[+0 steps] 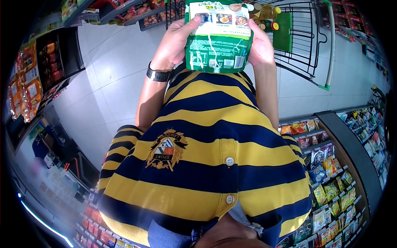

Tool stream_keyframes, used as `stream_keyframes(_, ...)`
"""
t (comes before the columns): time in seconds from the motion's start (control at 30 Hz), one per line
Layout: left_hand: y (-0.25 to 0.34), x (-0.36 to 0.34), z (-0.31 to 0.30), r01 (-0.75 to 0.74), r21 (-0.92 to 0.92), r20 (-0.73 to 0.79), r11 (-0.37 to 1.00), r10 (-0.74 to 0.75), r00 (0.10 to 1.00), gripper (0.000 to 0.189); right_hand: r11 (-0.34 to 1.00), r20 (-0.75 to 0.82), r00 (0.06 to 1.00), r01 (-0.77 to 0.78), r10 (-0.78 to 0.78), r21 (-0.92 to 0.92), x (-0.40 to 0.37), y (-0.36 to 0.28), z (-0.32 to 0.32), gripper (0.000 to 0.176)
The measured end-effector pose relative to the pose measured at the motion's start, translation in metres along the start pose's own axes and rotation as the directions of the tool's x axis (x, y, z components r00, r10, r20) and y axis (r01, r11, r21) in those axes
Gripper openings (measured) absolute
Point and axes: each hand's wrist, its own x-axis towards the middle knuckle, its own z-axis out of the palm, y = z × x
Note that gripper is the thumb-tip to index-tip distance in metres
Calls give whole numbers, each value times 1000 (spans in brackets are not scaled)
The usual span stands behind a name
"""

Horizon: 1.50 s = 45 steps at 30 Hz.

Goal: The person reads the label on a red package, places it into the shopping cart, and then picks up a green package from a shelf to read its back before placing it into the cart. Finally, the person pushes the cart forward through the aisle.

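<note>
A green and white pouch (219, 45), printed with small food pictures, text and a barcode, is held up in front of my striped shirt. My left hand (178, 39), with a dark band on its wrist, grips the pouch's left side, the thumb lying over the printed face. On the opposite side, my right hand (261, 45) is closed on the pouch's edge; its fingers are mostly hidden behind it. Just beyond the pouch stands a black wire shopping cart (304, 45) with bottles (269, 12) inside, one of them yellowish.
The cart's handle (331, 49) has green ends and lies to my right. Shelves of bagged goods (331, 177) rise at the lower right. Packaged food hangs on a rack (27, 91) at the left. Pale tiles (99, 58) cover the floor.
</note>
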Motion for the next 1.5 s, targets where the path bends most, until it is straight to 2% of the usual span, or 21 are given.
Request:
stream_keyframes(0.27, -2, 0, -1, -8, -2, -15, 1000, 8, 1000, 35, 999, 101, 994, 25, -30, 47, 0, 1, -4, 37)
stream_keyframes(0.4, -3, -1, -1, 0, -19, -22, 1000, 0, 1000, 34, 998, 71, 997, 37, -40, 44, 0, 2, -4, 37)
stream_keyframes(0.77, -2, -2, -2, -14, -6, -60, 1000, 14, 998, 31, 997, 130, 991, 27, -35, 68, -2, 3, 0, 36)
stream_keyframes(1.5, -4, -4, -7, -10, -9, -81, 1000, 10, 997, 31, 996, 87, 996, 27, -35, 83, -1, 7, 2, 34)
